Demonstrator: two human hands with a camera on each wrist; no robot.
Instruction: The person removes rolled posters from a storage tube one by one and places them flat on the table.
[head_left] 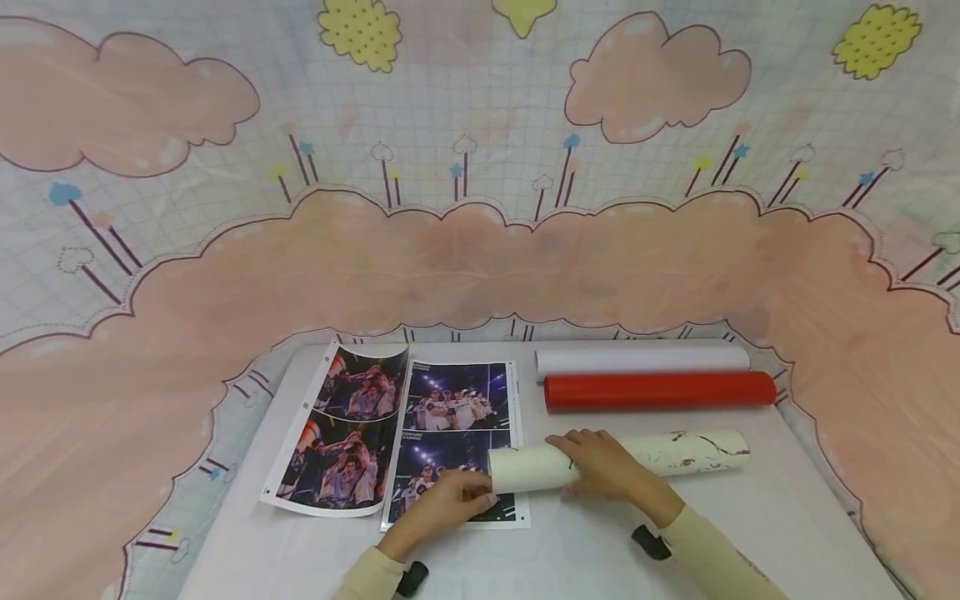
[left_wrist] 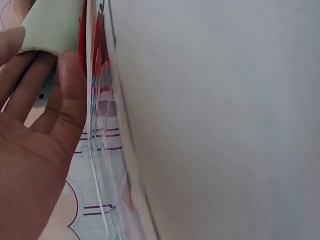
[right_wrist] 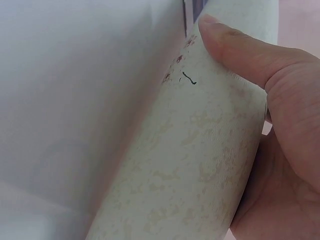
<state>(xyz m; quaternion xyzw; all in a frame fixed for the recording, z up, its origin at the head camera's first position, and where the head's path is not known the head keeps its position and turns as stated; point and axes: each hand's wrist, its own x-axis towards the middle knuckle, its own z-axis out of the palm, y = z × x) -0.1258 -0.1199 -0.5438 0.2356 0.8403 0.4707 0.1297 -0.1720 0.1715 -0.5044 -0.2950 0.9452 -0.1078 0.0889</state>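
Note:
A hollow cream roll [head_left: 693, 452] with dark reddish streaks lies crosswise at the front of the white table, its left end overlapping a photo poster [head_left: 461, 400]. My right hand [head_left: 603, 468] grips it left of the middle, thumb and fingers on opposite sides; in the right wrist view the thumb [right_wrist: 235, 50] presses on its mottled surface near a small black mark. At the open left end is my left hand [head_left: 450, 502]. The left wrist view shows that hand [left_wrist: 35, 140] pinching the roll's rim [left_wrist: 50, 30], some fingers reaching into the opening.
A second photo poster [head_left: 341, 467] with curled edges lies to the left. Behind the cream roll are a red roll [head_left: 660, 392] and a white roll [head_left: 645, 362], side by side. The white table [head_left: 585, 550] stands before a patterned pink cloth [head_left: 525, 267].

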